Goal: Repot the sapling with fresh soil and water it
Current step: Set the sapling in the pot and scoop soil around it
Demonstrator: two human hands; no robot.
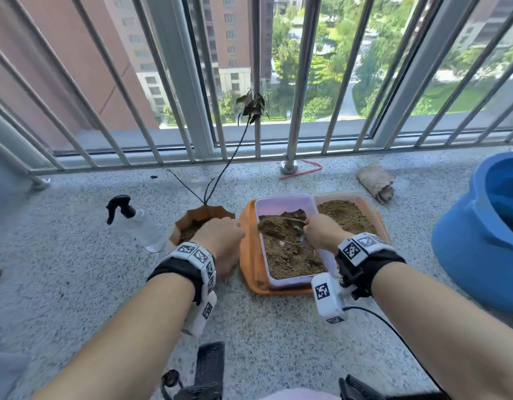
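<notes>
A thin sapling (231,157) with a few dark dry leaves at its top rises from a small terracotta pot (204,216) on the balcony floor. My left hand (220,241) grips the right side of the pot. My right hand (321,230) holds a metal scoop (281,230) loaded with soil, low inside a clear plastic box (287,202) of brown soil. That box sits on an orange tray (246,255) with a second heap of soil (346,215) behind my right hand. A clear spray bottle (139,223) with a black trigger lies left of the pot.
A metal railing (258,82) closes the far edge of the floor. A blue basin (480,235) stands at the right. A rolled cloth (375,183) and a pink strip (304,170) lie near the railing. A dark comb-like object (207,368) lies below my wrists.
</notes>
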